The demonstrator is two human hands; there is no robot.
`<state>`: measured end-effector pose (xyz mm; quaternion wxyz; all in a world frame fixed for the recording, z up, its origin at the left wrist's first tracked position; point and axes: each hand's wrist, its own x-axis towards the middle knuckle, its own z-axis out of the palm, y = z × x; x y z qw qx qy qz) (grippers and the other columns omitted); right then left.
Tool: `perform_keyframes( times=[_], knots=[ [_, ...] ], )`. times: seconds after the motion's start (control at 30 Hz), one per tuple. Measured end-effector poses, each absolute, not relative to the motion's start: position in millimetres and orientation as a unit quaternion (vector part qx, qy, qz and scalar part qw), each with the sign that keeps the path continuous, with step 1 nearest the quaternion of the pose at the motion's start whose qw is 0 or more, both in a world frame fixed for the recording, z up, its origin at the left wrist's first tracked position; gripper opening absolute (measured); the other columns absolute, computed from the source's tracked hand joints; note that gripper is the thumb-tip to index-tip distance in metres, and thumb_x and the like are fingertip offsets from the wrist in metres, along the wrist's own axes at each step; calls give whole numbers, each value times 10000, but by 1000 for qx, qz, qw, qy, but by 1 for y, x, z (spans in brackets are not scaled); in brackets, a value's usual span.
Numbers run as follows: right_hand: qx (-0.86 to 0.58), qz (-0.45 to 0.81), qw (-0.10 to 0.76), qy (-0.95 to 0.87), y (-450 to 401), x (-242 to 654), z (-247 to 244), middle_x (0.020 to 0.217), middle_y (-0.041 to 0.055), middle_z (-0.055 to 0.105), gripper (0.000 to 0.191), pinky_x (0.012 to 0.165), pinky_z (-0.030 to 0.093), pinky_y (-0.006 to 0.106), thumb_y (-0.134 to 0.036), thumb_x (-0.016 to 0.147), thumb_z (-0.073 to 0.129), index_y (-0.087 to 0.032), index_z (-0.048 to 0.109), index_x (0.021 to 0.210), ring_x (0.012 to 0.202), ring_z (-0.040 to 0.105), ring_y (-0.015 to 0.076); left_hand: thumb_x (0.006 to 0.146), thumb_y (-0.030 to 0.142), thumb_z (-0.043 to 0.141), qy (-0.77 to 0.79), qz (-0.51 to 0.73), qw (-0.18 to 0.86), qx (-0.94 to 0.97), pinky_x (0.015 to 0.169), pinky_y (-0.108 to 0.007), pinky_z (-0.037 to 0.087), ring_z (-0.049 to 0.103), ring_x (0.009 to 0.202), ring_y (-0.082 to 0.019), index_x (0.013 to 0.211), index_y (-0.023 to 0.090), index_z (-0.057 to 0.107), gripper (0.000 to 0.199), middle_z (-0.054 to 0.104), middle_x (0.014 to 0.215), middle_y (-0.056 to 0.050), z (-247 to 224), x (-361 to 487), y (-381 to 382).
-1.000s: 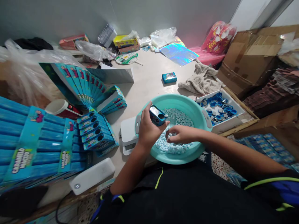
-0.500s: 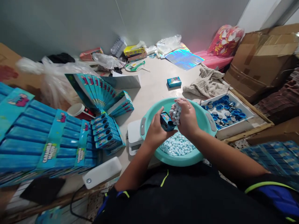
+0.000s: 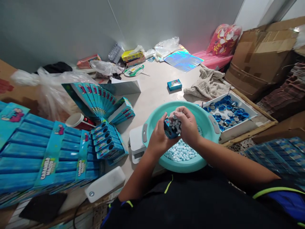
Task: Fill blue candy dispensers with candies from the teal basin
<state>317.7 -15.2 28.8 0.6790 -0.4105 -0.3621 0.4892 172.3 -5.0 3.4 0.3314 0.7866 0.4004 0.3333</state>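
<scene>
My left hand (image 3: pixel 158 136) is closed around a small blue candy box (image 3: pixel 168 130), tilted over the basin. Cupped against the box's opening, my right hand (image 3: pixel 189 125) holds a handful of pale candies (image 3: pixel 176 125). Both hands are above a turquoise basin (image 3: pixel 152 116) with grey handles. Many pale blue and white candies (image 3: pixel 182 151) lie in the bottom of it. Part of the box is hidden by my fingers and the candies. Another small blue box (image 3: pixel 174 85) lies on the table beyond the basin.
A white tray of blue caps (image 3: pixel 224 108) sits right of the basin. Blue boxes in display cartons (image 3: pixel 50 149) fill the left side. A white scale (image 3: pixel 137 143) stands partly under the basin. A grey cloth (image 3: pixel 208 84) and cardboard box (image 3: pixel 259 60) lie farther right.
My right hand has brought the candies closer over the box's opening, and they now cover more of the box. My left hand keeps its grip. The view has shifted slightly.
</scene>
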Motion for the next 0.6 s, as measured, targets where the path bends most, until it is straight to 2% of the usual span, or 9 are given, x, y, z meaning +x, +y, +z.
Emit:
perform_keyframes(
  times=[0.2, 0.37, 0.5, 0.6],
  knots=[
    [-408, 478, 662, -409, -17, 324, 32, 755, 9, 635, 241, 866, 576, 370, -464, 897, 566, -245, 537, 800, 811, 645, 189, 732, 448, 926, 396, 348, 332, 782, 1140, -590, 524, 582, 1375, -407, 1561, 270, 435, 980, 585, 1492, -159, 3, 173, -1],
    [-395, 433, 660, -469, -24, 323, 32, 829, 32, 689, 259, 927, 580, 404, -466, 922, 544, -249, 579, 785, 926, 694, 221, 764, 303, 887, 347, 375, 288, 810, 1108, -538, 557, 599, 1325, -382, 1396, 223, 546, 723, 602, 1405, -149, 3, 175, -1],
    [-343, 458, 690, -443, -27, 321, 29, 903, 30, 730, 191, 965, 575, 415, -435, 951, 599, -255, 650, 914, 989, 714, 227, 741, 272, 900, 338, 360, 318, 809, 1104, -517, 566, 619, 1297, -388, 1339, 211, 586, 678, 628, 1328, -126, 3, 174, -2],
    [-312, 479, 688, -446, -29, 322, 28, 1003, 31, 759, 204, 999, 564, 427, -450, 973, 614, -274, 675, 1054, 1035, 717, 231, 741, 332, 928, 330, 356, 317, 815, 1058, -537, 589, 644, 1269, -363, 1277, 205, 605, 638, 616, 1337, -142, 1, 172, -1]
  ],
)
